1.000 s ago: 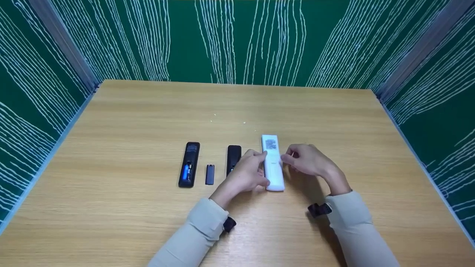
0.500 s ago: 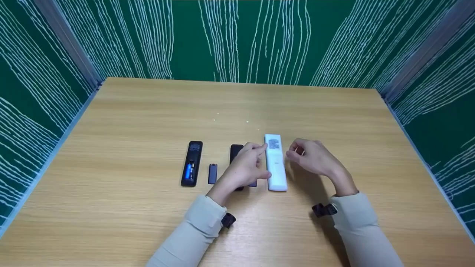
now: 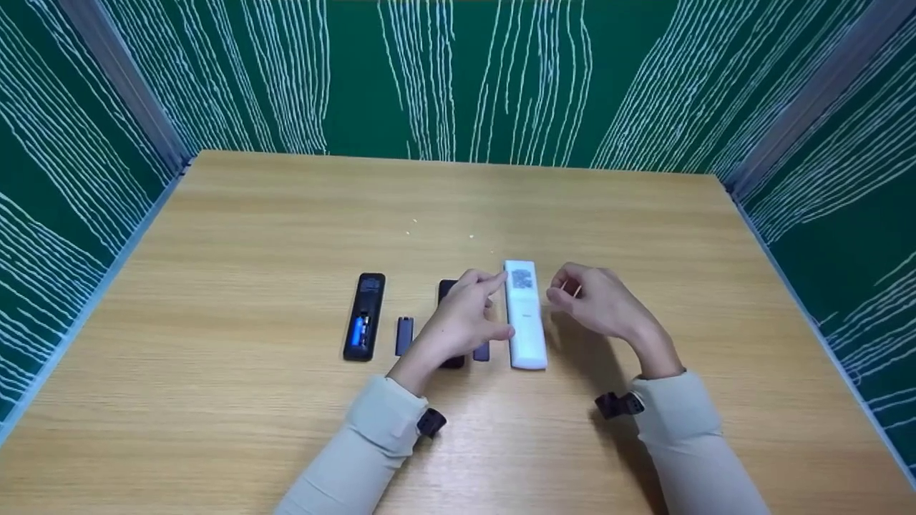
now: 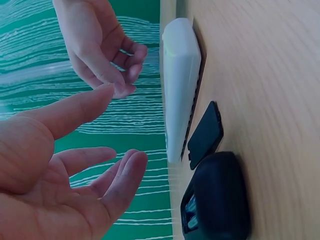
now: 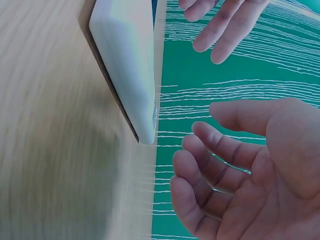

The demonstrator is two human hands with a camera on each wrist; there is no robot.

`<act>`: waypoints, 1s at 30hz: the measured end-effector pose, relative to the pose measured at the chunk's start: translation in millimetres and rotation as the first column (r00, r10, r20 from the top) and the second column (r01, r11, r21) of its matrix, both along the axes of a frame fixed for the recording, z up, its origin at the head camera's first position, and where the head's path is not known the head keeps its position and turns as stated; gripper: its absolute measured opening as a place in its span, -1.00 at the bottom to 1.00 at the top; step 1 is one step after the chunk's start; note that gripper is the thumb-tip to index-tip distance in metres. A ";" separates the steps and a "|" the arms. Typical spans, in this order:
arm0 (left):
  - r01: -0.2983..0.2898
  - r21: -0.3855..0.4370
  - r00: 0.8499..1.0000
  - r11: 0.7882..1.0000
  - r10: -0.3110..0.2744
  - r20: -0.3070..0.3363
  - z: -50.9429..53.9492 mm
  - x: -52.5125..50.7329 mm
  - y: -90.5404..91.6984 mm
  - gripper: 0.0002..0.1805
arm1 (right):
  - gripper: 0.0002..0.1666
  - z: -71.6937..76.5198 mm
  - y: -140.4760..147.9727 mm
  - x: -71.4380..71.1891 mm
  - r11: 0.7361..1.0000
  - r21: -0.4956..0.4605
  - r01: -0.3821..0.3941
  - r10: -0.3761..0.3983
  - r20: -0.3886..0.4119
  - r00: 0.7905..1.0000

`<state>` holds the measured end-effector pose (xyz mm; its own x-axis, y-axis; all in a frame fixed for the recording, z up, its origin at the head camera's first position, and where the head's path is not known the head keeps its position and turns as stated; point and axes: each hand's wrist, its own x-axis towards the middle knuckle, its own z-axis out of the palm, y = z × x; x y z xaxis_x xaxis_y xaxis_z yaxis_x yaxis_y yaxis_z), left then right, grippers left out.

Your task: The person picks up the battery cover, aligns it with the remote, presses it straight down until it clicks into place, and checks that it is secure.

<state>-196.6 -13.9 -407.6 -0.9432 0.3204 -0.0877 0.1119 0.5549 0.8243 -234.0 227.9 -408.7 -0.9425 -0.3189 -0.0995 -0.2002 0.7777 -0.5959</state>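
A white remote control (image 3: 528,336) lies face down on the table, a printed label near its far end. Just left of it and above the table is my left hand (image 3: 461,315), thumb and fingers spread with nothing between them; the left wrist view shows a gap to the remote. My right hand (image 3: 597,300) hovers on the other side, its fingers (image 5: 187,167) loosely curled and holding nothing. Under my left hand a black remote (image 4: 220,195) is partly hidden, with its battery bay uncovered. Beside it lies a small dark battery cover (image 4: 206,135).
Farther left, another black remote (image 3: 369,286) lies with its battery bay uncovered and a blue battery (image 3: 358,331) inside. A second dark battery cover (image 3: 405,336) rests beside it. Small pale specks (image 3: 471,236) dot the wooden table (image 3: 286,429). Green walls (image 3: 358,71) enclose its back and sides.
My left hand has let go of the white remote and drawn back to the left, uncovering the small cover. My right hand has shifted slightly away from the remote's right edge.
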 end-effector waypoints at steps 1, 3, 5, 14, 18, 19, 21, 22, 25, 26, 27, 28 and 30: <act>-0.004 0.004 1.000 1.000 0.004 0.003 0.4 -0.4 -0.8 0.00 | -0.77 0.2 0.3 0.2 1.000 -0.002 0.002 -0.002 0.001 1.000; -0.016 0.020 1.000 1.000 0.015 0.009 1.6 -1.2 -2.9 0.00 | -0.78 1.1 0.7 0.4 1.000 -0.006 0.005 -0.005 0.000 1.000; -0.024 0.029 1.000 0.999 0.024 0.002 3.7 -1.8 -5.4 -0.01 | -0.78 2.3 0.9 0.3 1.000 -0.007 0.007 -0.007 -0.007 1.000; -0.051 0.044 0.998 0.998 0.053 -0.044 13.0 -3.6 -20.3 -0.08 | -0.78 6.1 0.0 1.5 0.999 -0.038 0.005 -0.007 -0.064 0.998; -0.062 0.031 0.997 0.998 0.063 -0.054 13.4 -3.2 -25.7 -0.11 | -0.76 7.6 -0.9 3.6 0.998 -0.055 0.001 -0.005 -0.086 0.996; -0.062 0.025 0.996 0.998 0.064 -0.060 12.9 -3.2 -27.0 -0.11 | -0.75 8.2 -1.5 4.2 0.998 -0.059 0.002 -0.007 -0.087 0.996; -0.065 0.009 0.995 0.998 0.066 -0.078 11.7 -2.6 -30.2 -0.10 | -0.71 9.6 -3.7 5.3 0.998 -0.066 0.003 -0.009 -0.094 0.996; -0.068 0.002 0.994 0.998 0.067 -0.092 10.7 -2.5 -32.0 -0.11 | -0.69 10.4 -5.0 5.8 0.998 -0.069 0.002 -0.009 -0.101 0.995; -0.073 -0.024 0.989 0.997 0.070 -0.132 7.3 -1.6 -38.6 -0.11 | -0.66 12.3 -9.8 7.1 0.997 -0.079 -0.003 -0.008 -0.129 0.992; -0.074 -0.034 0.988 0.997 0.068 -0.142 6.3 -1.1 -40.9 -0.11 | -0.64 12.6 -11.3 7.7 0.997 -0.079 -0.004 -0.006 -0.138 0.990; -0.073 -0.046 0.986 0.996 0.066 -0.151 5.2 -0.7 -43.3 -0.10 | -0.64 12.8 -12.7 8.2 0.997 -0.079 -0.006 -0.006 -0.145 0.989; -0.072 -0.055 0.985 0.996 0.063 -0.158 4.3 -0.3 -45.6 -0.10 | -0.62 12.8 -13.8 8.9 0.997 -0.077 -0.005 -0.006 -0.150 0.989; -0.073 -0.073 0.985 0.995 0.060 -0.162 3.1 0.7 -50.4 -0.09 | -0.61 12.5 -16.0 9.9 0.997 -0.074 -0.011 -0.001 -0.159 0.987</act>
<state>-196.0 -64.3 -404.6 -0.9661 0.2546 0.0432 0.1990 0.6274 0.7529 -224.1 211.9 -396.2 -0.9430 -0.3241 0.0755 -0.3004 0.7313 -0.6123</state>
